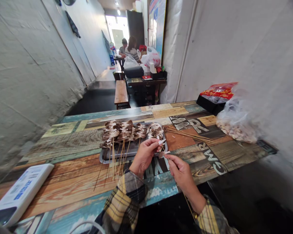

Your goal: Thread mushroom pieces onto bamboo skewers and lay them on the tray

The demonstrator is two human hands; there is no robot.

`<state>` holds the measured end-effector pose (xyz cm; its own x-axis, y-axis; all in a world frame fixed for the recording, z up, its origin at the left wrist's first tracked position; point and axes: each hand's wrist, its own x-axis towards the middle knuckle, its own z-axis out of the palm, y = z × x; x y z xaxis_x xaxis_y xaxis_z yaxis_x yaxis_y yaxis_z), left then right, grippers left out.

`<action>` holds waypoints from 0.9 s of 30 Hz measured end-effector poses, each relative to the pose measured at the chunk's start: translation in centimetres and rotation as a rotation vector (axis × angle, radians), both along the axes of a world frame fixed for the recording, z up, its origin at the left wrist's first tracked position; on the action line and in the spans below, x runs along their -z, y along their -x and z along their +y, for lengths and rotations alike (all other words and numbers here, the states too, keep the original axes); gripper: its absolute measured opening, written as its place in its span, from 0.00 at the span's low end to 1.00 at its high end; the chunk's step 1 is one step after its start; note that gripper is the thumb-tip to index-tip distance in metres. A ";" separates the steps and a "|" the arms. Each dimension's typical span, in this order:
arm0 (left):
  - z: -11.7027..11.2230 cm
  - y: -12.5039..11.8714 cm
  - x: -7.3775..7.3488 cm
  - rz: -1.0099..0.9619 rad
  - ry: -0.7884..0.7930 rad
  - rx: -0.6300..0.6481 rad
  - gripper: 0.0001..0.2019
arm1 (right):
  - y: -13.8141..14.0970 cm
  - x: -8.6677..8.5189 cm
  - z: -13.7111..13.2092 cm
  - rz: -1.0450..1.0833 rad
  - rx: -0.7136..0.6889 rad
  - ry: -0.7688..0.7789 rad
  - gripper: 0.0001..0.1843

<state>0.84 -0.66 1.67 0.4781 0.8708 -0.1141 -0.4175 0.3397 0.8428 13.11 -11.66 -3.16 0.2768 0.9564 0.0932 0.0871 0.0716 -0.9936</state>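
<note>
My left hand (147, 153) pinches a pale piece of oyster mushroom (162, 142) between thumb and fingers, above the right end of a metal tray (104, 158). Just below and to the right, my right hand (179, 169) is closed on a thin bamboo skewer (188, 204), which runs down past the wrist. A grey-white mushroom piece (164, 154) sits at its upper end, close to my left fingers. Rows of skewered mushrooms (122, 131) lie in the tray, their sticks pointing toward me. Loose mushroom pieces (155, 129) are heaped at the tray's right end.
Bare skewers (190, 135) lie right of the tray. Beyond them are a filled plastic bag (236, 122) and a black box (210, 104) with red packaging. A white box-shaped device (21, 191) rests at the left. Two people (132, 48) sit farther back, past a bench (121, 92).
</note>
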 end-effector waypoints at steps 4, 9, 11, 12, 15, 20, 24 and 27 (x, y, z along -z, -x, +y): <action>-0.1 0.0 0.2 -0.004 -0.001 0.024 0.09 | 0.0 0.0 -0.1 -0.004 0.006 -0.011 0.19; -0.1 0.1 0.3 -0.022 0.001 0.053 0.09 | 0.0 0.0 -0.2 -0.016 0.006 -0.003 0.19; -0.1 0.1 0.3 -0.024 0.003 0.050 0.09 | 0.0 0.1 -0.2 -0.031 0.010 -0.001 0.19; -0.1 0.1 0.2 -0.024 0.002 0.051 0.09 | 0.0 0.2 -0.2 -0.035 0.011 -0.001 0.19; -0.1 0.1 0.2 -0.022 -0.001 0.064 0.10 | -0.1 0.4 -0.1 -0.036 0.014 -0.007 0.19; -0.2 0.0 0.2 -0.010 -0.003 0.065 0.10 | 0.0 0.2 -0.2 -0.051 0.036 -0.012 0.19; -0.3 -0.1 0.0 0.012 -0.018 0.049 0.10 | 0.0 -0.1 -0.4 -0.051 0.048 -0.014 0.19; -0.4 -0.1 0.0 0.032 -0.030 0.051 0.10 | 0.0 -0.1 -0.3 -0.046 0.050 -0.022 0.18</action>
<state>0.91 -1.09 1.68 0.5185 0.8487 -0.1045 -0.3731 0.3346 0.8654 13.07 -12.01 -3.10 0.3188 0.9392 0.1278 0.1370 0.0878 -0.9867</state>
